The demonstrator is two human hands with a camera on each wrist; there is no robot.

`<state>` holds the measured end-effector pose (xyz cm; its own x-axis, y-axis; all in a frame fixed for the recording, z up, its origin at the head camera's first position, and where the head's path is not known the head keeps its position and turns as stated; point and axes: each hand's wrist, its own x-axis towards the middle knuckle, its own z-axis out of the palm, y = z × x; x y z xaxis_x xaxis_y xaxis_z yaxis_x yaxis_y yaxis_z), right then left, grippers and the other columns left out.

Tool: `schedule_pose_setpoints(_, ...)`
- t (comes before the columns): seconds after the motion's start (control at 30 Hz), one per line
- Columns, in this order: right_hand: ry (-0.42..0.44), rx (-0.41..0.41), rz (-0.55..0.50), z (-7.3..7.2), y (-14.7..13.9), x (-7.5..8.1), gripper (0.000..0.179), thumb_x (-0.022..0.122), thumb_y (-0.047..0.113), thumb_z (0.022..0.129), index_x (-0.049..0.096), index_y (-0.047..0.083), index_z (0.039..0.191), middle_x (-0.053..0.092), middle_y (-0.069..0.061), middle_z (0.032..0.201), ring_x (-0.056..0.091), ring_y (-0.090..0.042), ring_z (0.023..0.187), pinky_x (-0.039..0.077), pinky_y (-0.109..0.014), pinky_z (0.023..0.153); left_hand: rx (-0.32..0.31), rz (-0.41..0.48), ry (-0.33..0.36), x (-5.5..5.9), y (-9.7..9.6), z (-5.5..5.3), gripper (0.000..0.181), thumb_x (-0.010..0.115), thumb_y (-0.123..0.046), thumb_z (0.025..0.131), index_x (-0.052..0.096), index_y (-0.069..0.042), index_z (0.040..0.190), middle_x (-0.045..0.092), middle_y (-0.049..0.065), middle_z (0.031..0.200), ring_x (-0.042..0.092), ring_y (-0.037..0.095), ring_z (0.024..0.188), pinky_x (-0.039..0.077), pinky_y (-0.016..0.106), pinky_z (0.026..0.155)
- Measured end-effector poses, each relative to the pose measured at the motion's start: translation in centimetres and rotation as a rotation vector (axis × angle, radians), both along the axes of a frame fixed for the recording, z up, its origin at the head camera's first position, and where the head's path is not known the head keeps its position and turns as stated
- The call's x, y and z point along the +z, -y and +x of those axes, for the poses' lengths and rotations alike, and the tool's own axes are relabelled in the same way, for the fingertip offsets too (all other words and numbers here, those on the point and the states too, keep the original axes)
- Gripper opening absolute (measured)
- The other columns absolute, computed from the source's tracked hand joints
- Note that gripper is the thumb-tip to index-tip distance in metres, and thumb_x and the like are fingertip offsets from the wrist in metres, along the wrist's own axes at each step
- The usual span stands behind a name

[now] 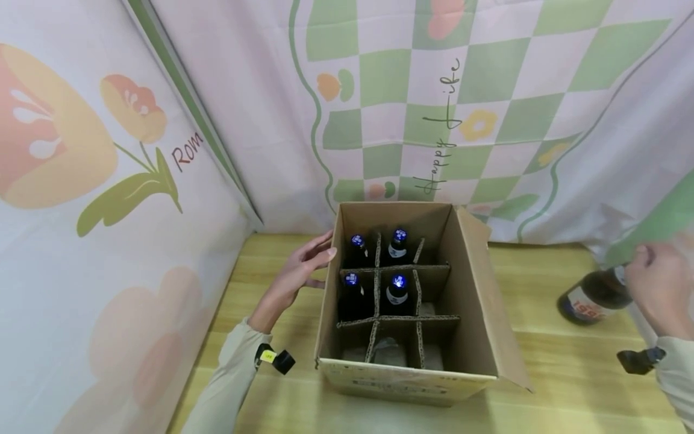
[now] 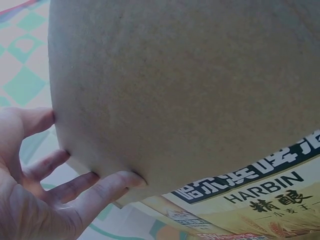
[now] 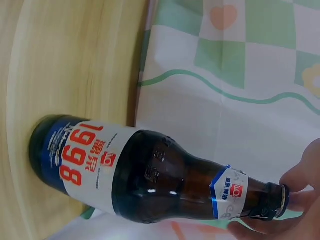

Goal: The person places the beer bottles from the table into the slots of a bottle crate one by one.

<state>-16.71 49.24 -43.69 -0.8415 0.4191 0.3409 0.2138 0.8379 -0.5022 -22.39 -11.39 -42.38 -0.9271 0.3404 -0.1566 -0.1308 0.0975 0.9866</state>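
Observation:
A brown glass beer bottle (image 3: 165,185) with a white-and-blue "1998" label is held at its neck by my right hand (image 1: 658,289), right of the carton. Its base is low over the wooden table; I cannot tell whether it touches. In the middle stands an open cardboard carton (image 1: 390,383) with cardboard dividers (image 1: 401,319). Several blue-capped bottles (image 1: 398,286) stand upright in its left and middle columns, in the back and middle rows. At the carton's left side, fingertips of my left hand (image 1: 293,274) touch the brown flap (image 2: 175,90), fingers slightly bent.
Pale wooden table (image 1: 542,355) lies under the carton. A checkered curtain (image 1: 390,78) hangs close behind, and a flowered sheet (image 1: 108,253) closes off the left side. The carton's right flap (image 1: 496,313) sticks outward toward the right.

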Motion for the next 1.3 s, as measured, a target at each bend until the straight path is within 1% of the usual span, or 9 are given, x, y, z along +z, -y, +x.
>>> schedule_pose_setpoints(0.1, -0.003, -0.026, -0.042, -0.1, -0.3, -0.5, 0.038, 0.036, 0.013, 0.106, 0.055, -0.018, 0.099, 0.056, -0.033, 0.090, 0.044, -0.025, 0.066, 0.031, -0.031, 0.061, 0.000, -0.003, 0.001, 0.0, -0.1, -0.1, 0.061, 0.065, -0.039, 0.103, 0.044, -0.034, 0.160, 0.044, 0.004, 0.164, 0.049, 0.035, 0.144, 0.062, 0.050, 0.092)
schedule_pose_setpoints(0.2, -0.082, -0.064, -0.101, -0.6, -0.4, -2.1, 0.044, 0.035, 0.014, 0.108, 0.053, -0.024, 0.122, 0.053, -0.041, 0.113, 0.052, -0.043, 0.090, 0.043, -0.044, 0.075, 0.005, -0.005, 0.000, 0.0, -0.1, -0.1, 0.061, 0.065, -0.040, 0.103, 0.044, -0.034, 0.160, 0.044, 0.004, 0.163, 0.050, 0.035, 0.143, 0.062, 0.050, 0.092)
schedule_pose_setpoints(0.3, -0.222, -0.138, -0.139, -1.5, -0.3, -4.3, 0.047, 0.034, 0.020, 0.110, 0.053, -0.020, 0.128, 0.056, -0.027, 0.110, 0.048, -0.053, 0.108, 0.042, -0.063, 0.099, 0.013, -0.010, -0.005, 0.0, -0.2, -0.1, 0.061, 0.066, -0.040, 0.103, 0.045, -0.033, 0.160, 0.045, 0.005, 0.163, 0.050, 0.035, 0.142, 0.062, 0.050, 0.091)
schedule_pose_setpoints(0.37, -0.315, -0.192, -0.168, -2.0, -0.5, -5.6, 0.049, 0.035, 0.027, 0.111, 0.056, -0.013, 0.132, 0.059, -0.003, 0.103, 0.057, -0.033, 0.110, 0.040, -0.058, 0.112, 0.013, -0.012, -0.009, 0.0, -0.3, -0.1, 0.061, 0.065, -0.040, 0.103, 0.045, -0.033, 0.160, 0.045, 0.005, 0.163, 0.051, 0.035, 0.142, 0.062, 0.050, 0.091)
schedule_pose_setpoints(0.5, -0.424, -0.271, -0.249, -2.2, -0.8, -7.0, 0.040, 0.043, 0.038, 0.110, 0.064, 0.013, 0.134, 0.044, 0.038, 0.091, 0.048, 0.014, 0.087, 0.047, -0.021, 0.101, 0.009, -0.009, -0.003, 0.0, -0.4, 0.0, 0.061, 0.066, -0.041, 0.103, 0.045, -0.034, 0.159, 0.045, 0.004, 0.163, 0.050, 0.035, 0.143, 0.063, 0.050, 0.091)
schedule_pose_setpoints(0.6, -0.475, -0.269, -0.349, -1.9, -0.6, -6.8, 0.024, 0.052, 0.035, 0.109, 0.063, 0.027, 0.128, 0.050, 0.036, 0.097, 0.047, 0.021, 0.085, 0.044, -0.008, 0.091, 0.009, -0.008, 0.003, -0.2, -0.3, 0.0, 0.061, 0.067, -0.042, 0.102, 0.045, -0.035, 0.159, 0.045, 0.004, 0.163, 0.050, 0.036, 0.143, 0.063, 0.049, 0.090)
schedule_pose_setpoints(0.8, -0.650, -0.246, -0.484, -2.0, 1.4, -5.3, 0.016, 0.063, 0.022, 0.104, 0.070, 0.016, 0.117, 0.061, 0.024, 0.097, 0.060, 0.013, 0.086, 0.049, -0.012, 0.087, 0.004, -0.022, -0.005, -0.1, -0.2, -0.2, 0.061, 0.066, -0.043, 0.102, 0.044, -0.035, 0.159, 0.045, 0.005, 0.163, 0.050, 0.036, 0.143, 0.063, 0.049, 0.090)
schedule_pose_setpoints(1.17, -0.536, -0.320, -0.429, -4.0, -0.4, -9.0, 0.046, 0.043, 0.040, 0.110, 0.039, 0.022, 0.152, 0.048, 0.023, 0.102, 0.053, 0.004, 0.097, 0.049, -0.025, 0.105, -0.004, -0.020, 0.007, 0.0, -0.3, -0.3, 0.062, 0.066, -0.042, 0.103, 0.043, -0.035, 0.160, 0.043, 0.004, 0.164, 0.048, 0.035, 0.145, 0.061, 0.052, 0.094)
schedule_pose_setpoints(1.3, -0.397, -0.283, -0.466, -3.5, -0.8, -9.0, 0.046, 0.039, 0.042, 0.111, 0.033, 0.028, 0.155, 0.047, 0.029, 0.103, 0.050, 0.006, 0.097, 0.046, -0.032, 0.113, 0.009, -0.024, 0.008, -0.1, -0.1, 0.0, 0.061, 0.065, -0.042, 0.103, 0.044, -0.036, 0.160, 0.044, 0.004, 0.164, 0.049, 0.036, 0.144, 0.061, 0.051, 0.093)
